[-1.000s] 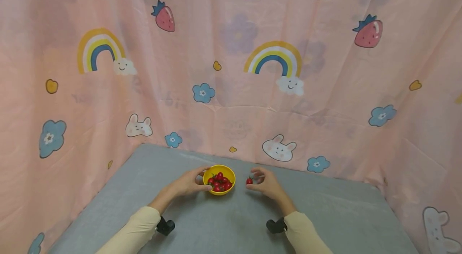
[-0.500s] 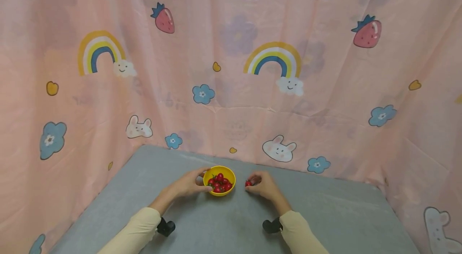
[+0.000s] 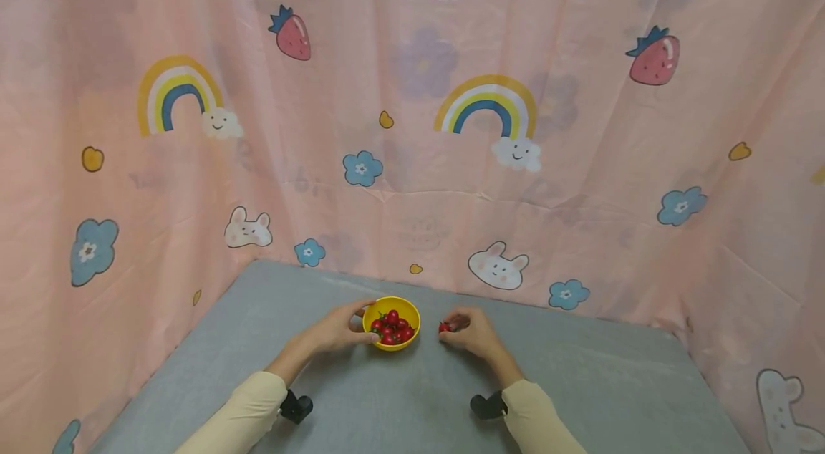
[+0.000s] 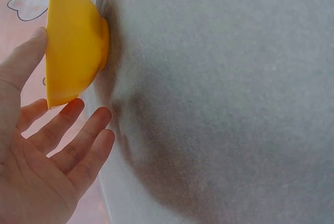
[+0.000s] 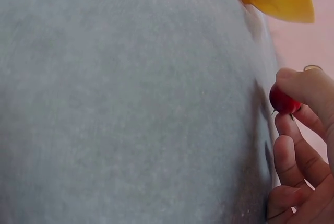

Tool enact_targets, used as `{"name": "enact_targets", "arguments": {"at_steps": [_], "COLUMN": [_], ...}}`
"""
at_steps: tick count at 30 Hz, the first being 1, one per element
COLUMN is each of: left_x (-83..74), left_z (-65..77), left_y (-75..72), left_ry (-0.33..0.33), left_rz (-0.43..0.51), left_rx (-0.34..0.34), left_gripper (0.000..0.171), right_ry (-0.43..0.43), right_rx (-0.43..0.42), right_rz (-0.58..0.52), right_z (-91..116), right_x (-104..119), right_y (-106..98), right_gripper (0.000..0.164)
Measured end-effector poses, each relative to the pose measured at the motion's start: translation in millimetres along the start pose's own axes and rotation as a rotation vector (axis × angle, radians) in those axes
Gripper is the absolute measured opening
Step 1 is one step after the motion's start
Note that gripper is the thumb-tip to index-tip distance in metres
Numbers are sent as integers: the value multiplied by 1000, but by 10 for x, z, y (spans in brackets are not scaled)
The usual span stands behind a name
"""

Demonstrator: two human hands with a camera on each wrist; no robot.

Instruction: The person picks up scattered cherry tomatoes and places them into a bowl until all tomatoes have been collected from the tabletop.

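Observation:
In the head view a yellow bowl with several red cherry tomatoes inside sits on the grey table. My left hand grips the bowl from its left side, thumb at the near rim and fingers at the far side. The left wrist view shows the thumb on the rim of the bowl, while the lower fingers spread below it. To the right of the bowl, my right hand pinches a single cherry tomato between thumb and fingers. A green stem tip shows under that tomato, close over the table.
The grey tabletop meets a pink printed curtain at the back and sides. A black wrist camera sticks out from the left sleeve, and another black camera from the right.
My right hand has dropped slightly and its fingers have drawn in around the tomato, then stayed almost still. The left hand and the bowl have stayed in place.

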State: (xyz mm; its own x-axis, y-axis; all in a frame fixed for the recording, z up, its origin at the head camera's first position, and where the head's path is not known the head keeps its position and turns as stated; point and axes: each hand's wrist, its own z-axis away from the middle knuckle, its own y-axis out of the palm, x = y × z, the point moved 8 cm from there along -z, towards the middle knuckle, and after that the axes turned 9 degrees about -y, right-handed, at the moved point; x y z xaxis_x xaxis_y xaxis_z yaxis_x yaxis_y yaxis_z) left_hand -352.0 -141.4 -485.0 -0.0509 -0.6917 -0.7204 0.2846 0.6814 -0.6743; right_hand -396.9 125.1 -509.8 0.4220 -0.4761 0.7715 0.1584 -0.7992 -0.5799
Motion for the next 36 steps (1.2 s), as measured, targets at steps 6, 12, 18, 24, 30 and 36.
{"name": "enact_targets", "arguments": {"at_steps": [6, 12, 18, 24, 30, 36], "left_x": [3, 1, 12, 33, 42, 37], "left_z": [-3, -7, -20, -31, -38, -37], "left_y": [-1, 7, 17, 21, 22, 25], "left_ry": [6, 4, 12, 16, 16, 18], "left_rz": [15, 30, 24, 32, 35, 41], "left_rx": [6, 5, 3, 3, 2, 8], "left_gripper": [75, 75, 76, 76, 76, 76], "right_ry": [-25, -2, 42, 61, 76, 56], "right_rx": [-22, -54, -81, -112, -162, -194], "right_rz": [-51, -67, -109, -161, -188, -241], "right_z": [19, 56, 78, 98, 129, 136], "right_x": [6, 9, 22, 67, 109, 210], "right_y": [-21, -48, -57, -61, -73, -51], "right_gripper": [20, 18, 17, 21, 20, 22]}}
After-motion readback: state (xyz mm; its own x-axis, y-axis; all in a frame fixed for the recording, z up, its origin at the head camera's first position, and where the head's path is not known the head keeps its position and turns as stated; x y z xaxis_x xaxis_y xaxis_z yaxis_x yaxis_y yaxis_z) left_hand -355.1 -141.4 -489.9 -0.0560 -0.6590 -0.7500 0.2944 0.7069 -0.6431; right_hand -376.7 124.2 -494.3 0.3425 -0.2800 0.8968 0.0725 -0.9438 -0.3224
